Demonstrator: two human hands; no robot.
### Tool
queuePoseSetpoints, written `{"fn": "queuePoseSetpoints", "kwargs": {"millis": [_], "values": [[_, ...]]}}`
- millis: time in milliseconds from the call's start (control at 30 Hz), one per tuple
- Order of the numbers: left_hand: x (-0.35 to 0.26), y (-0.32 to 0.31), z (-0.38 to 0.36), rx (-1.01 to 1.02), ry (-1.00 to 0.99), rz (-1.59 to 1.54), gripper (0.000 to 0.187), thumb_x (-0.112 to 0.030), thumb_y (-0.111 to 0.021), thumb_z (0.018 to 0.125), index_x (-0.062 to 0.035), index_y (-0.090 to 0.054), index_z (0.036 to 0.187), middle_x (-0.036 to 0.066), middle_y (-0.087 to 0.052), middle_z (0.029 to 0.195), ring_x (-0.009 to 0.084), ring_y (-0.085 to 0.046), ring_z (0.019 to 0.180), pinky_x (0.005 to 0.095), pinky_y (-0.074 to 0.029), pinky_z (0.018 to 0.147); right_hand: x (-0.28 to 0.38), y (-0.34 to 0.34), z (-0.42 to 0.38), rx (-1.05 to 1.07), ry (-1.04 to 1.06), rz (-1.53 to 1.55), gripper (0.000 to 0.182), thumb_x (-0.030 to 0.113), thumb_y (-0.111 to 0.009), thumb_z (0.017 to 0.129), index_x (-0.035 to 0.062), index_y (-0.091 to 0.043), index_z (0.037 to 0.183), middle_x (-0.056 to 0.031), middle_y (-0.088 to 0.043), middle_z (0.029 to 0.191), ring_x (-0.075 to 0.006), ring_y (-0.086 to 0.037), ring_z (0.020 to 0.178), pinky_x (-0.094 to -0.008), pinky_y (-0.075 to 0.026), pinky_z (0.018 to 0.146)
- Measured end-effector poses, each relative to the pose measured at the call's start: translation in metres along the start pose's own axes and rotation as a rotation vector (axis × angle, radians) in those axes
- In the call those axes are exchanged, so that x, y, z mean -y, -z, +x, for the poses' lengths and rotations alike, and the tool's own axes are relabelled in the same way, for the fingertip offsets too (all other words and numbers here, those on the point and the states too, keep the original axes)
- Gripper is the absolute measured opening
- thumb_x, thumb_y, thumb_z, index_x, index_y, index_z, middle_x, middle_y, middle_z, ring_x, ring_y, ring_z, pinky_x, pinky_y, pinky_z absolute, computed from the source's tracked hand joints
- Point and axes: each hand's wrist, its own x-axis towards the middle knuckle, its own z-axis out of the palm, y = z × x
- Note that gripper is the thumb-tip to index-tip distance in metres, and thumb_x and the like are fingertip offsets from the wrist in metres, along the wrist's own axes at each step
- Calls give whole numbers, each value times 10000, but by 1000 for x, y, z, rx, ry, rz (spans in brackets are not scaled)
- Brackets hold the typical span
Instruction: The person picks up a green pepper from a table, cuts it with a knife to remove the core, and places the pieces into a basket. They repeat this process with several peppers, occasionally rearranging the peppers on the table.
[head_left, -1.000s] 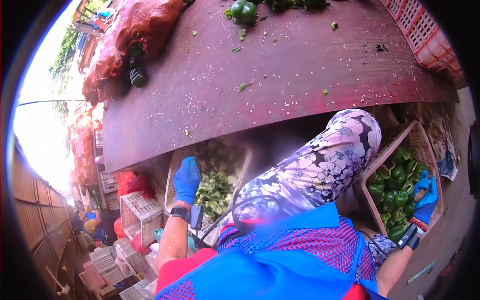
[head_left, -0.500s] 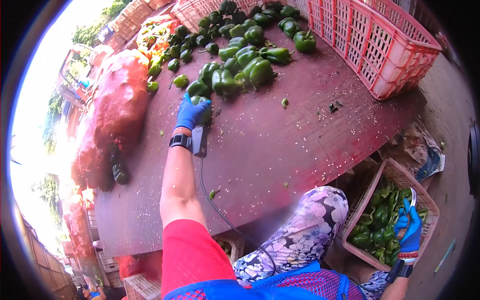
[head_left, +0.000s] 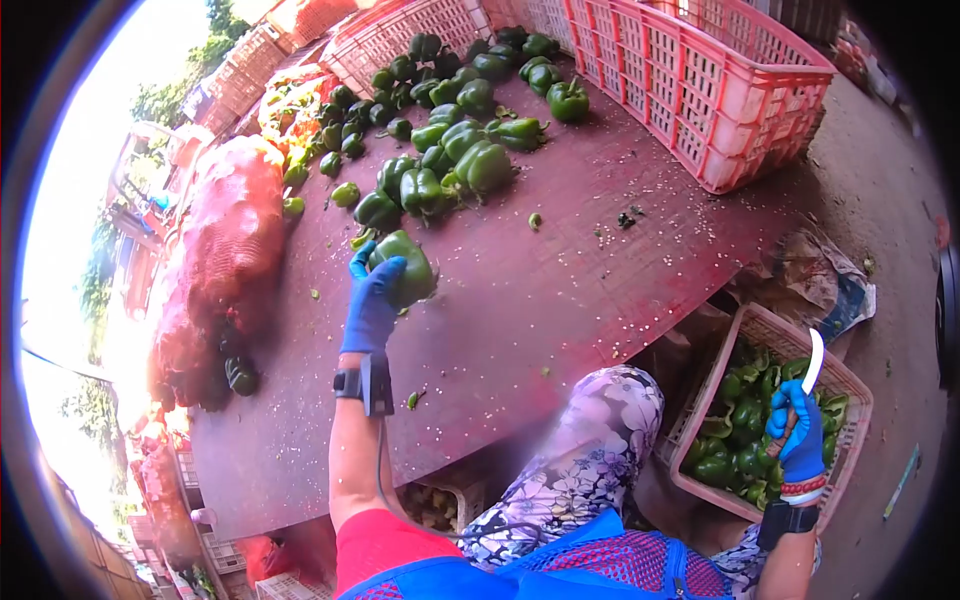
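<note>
My left hand (head_left: 372, 295), in a blue glove, is closed round a green bell pepper (head_left: 405, 270) just above the dark red table (head_left: 520, 330). Behind it on the table lies a heap of green bell peppers (head_left: 455, 150). Low at the right, my right hand (head_left: 800, 430), also gloved in blue, grips a knife by its brownish handle. The knife's curved, pale blade (head_left: 815, 360) points up. That hand is over a pink plastic crate (head_left: 850, 465), which holds cut green peppers (head_left: 735, 420).
Large pink crates (head_left: 720, 110) stand at the table's far right edge. Full red mesh sacks (head_left: 235, 220) lean along the left side. A crumpled sack (head_left: 820, 280) lies beyond the pepper crate. Small scraps and seeds dot the tabletop.
My left hand has lifted the pepper away from the heap and drawn it nearer to me. My right hand has shifted slightly left, knife still held, its blade now showing more clearly.
</note>
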Motion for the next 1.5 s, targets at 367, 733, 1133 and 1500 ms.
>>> {"fn": "queuePoseSetpoints", "kwargs": {"millis": [367,733,1133,1500], "values": [[34,-344,-214,988,599,-299,699,-404,-744,896,-59,-435,1419,130,-545,1357,213,-614,1122,417,-569,904,33,-73,-57,436,405,-23,1084,315,-896,733,94,-276,1594,-95,-437,1518,-172,-515,1267,-297,-516,958],[56,-388,-241,1155,332,-153,1054,-178,-895,734,-14,-245,1547,129,-487,1425,203,-509,1278,356,-466,1060,11,1,-30,304,109,174,544,362,-676,971,133,-485,1426,8,-639,1088,-64,-586,728,-217,-459,576],[74,-395,-219,1024,284,-94,822,-156,-807,811,-37,-363,1492,122,-553,1368,258,-588,1232,426,-533,1017,26,16,-45,6,724,-895,694,116,-650,876,5,-377,1505,-248,-625,1169,-371,-664,973,-445,-528,850],[59,-401,-232,1015,-27,258,1037,-239,-890,669,-38,-327,1515,146,-515,1409,238,-546,1258,362,-473,1056,9,16,-44,-33,717,-1156,693,77,-617,844,-25,-340,1471,-292,-610,1185,-471,-622,1035,-511,-524,864]]}}
